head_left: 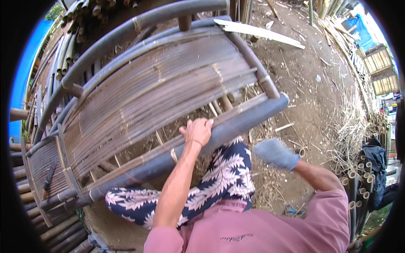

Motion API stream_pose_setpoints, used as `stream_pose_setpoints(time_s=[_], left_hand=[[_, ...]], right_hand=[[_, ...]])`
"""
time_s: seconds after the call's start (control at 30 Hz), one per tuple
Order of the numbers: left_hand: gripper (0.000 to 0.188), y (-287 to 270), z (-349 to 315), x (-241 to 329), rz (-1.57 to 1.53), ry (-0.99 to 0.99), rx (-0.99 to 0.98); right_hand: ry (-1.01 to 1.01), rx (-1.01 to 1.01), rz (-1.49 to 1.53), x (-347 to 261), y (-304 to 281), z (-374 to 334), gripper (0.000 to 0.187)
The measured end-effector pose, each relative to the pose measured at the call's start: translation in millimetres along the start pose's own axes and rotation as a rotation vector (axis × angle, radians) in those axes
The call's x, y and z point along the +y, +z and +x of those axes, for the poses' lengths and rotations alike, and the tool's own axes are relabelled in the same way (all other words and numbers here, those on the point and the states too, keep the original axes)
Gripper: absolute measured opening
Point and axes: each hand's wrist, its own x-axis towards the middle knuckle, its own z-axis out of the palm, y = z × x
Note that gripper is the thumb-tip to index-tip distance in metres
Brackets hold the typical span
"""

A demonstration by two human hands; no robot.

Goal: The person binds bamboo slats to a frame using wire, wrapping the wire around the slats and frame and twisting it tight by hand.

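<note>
A long bamboo bench (249,120), dark-stained with a seat of thin slats, stretches slantwise in front of me. Its thick front rail passes just above my legs, and a gap shows between this rail and the slats. My bare left hand (197,130) rests on the rail near its middle, fingers curled over the inner side and thumb along the top. My right hand (276,154), in a grey-blue glove, is off to the right over the ground, apart from the bench. Motion smears its fingers, and nothing can be made out in it.
A knife (49,180) lies on the slatted end section at left. Pale split bamboo strips (265,33) rest across the far right corner. Bamboo poles (63,52) are stacked beyond the bench and at lower left. Shavings (350,126) and upright bamboo tubes (358,198) are at right.
</note>
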Motion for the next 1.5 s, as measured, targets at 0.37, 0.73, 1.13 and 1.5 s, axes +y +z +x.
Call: stream_pose_setpoints(time_s=[0.37, 0.73, 1.13, 1.5], left_hand=[[0.022, -37.2, -9.6, -57.9, 0.328, 0.345, 0.626], [0.034, -98.9, -17.6, -66.4, 0.098, 0.590, 0.205], [0.017, -111.5, -7.3, -70.7, -0.100, 0.607, 0.094], [0.018, -74.5, -20.5, -36.7, -0.174, 0.530, 0.119]], right_hand=[[0.409, 0.693, -0.321, 69.7, -5.0, 11.2, 0.016], [0.367, 0.865, -0.384, 126.5, 0.1, 131.5, 0.017], [0.376, 0.714, -0.413, 124.2, 0.3, 124.5, 0.017], [0.363, 1.029, -0.265, 119.8, 17.5, 102.3, 0.009]])
